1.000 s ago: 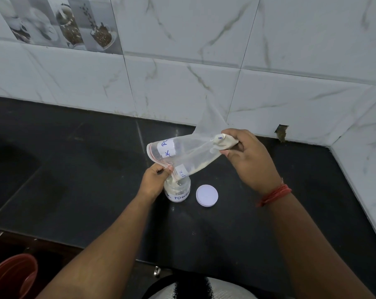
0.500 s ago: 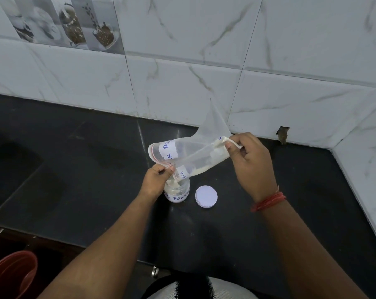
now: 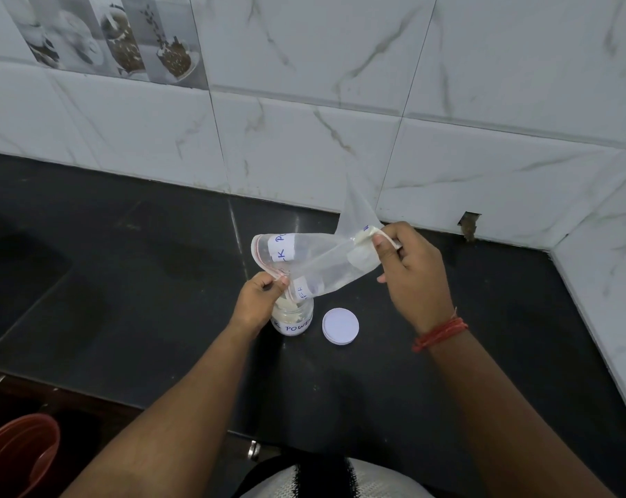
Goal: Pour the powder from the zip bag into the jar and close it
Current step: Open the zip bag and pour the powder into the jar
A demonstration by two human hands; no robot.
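Zip bag [image 3: 322, 262] is tipped mouth-down right over the open jar [image 3: 292, 318], w/ your left hand [image 3: 259, 300] pinching the red zip edge at the jar's rim to steer the powder in, and your right hand [image 3: 408, 269] pinching the raised bottom end so what's left slides downhill. Bag looks nearly drained, I'd say, w/ pale powder piled in the jar. Count: 1 bag, 1 jar, 1 white lid [image 3: 340, 326] lying flat just beside the jar on the black counter [image 3: 142, 282], handy for capping, plus 1 red bucket [image 3: 15, 458] low at the left.
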